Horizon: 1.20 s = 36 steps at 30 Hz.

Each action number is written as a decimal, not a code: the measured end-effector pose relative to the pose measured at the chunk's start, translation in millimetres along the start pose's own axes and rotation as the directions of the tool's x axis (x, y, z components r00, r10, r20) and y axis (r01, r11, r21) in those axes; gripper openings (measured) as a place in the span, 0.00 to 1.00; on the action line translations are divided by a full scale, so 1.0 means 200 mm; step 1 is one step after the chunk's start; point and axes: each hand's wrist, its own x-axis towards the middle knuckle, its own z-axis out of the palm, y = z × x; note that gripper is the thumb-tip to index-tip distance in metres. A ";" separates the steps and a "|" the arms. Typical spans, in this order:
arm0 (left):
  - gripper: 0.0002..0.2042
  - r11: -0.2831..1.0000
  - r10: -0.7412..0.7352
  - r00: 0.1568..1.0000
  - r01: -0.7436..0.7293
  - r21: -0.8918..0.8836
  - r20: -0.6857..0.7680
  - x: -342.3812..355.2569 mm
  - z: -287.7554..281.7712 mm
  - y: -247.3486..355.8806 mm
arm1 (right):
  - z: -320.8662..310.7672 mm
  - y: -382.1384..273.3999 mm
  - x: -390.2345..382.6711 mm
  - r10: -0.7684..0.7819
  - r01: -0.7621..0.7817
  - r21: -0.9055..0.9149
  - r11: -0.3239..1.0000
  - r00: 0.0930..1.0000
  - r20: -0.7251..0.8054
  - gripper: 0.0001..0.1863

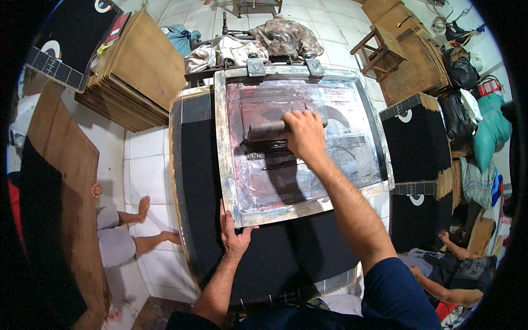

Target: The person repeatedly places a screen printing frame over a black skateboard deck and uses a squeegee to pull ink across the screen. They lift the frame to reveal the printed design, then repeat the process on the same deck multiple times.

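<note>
My right hand (305,137) is closed around a dark squeegee (264,130), holding it on the ink-smeared mesh of a wooden-framed printing screen (346,157). A dark shadow falls below it. My left hand (235,234) grips the lower left corner of the screen's frame, fingers along its outer side. The screen's far edge is held by two metal hinge clamps (256,67). Under it lies a board with a black surface (275,258) and pale markings along its edges.
Wooden board stacks (124,71) stand left, with a leaning panel (60,165); black printed boards (418,148) lie right. Cloth bundles (283,36) sit behind the screen; a stool (377,49) and bags (489,132) are back right. Another person's legs (118,242) show left, another person (456,275) lower right.
</note>
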 end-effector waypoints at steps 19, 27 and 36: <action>0.48 0.999 0.000 0.999 -0.002 0.039 0.053 0.05 -0.02 0.05 | 0.18 0.21 0.62 0.055 -0.046 -0.050 0.998 0.979 0.195 0.28; 0.47 0.997 0.035 0.999 -0.037 0.061 0.026 0.03 -0.02 0.04 | 0.01 -0.08 -0.28 0.057 -0.056 0.066 0.996 0.998 -0.008 0.17; 0.48 0.978 0.017 0.990 -0.045 -0.201 -0.142 0.21 -0.14 0.27 | -0.38 -0.27 -0.71 0.083 -0.049 0.087 0.995 0.896 -0.436 0.26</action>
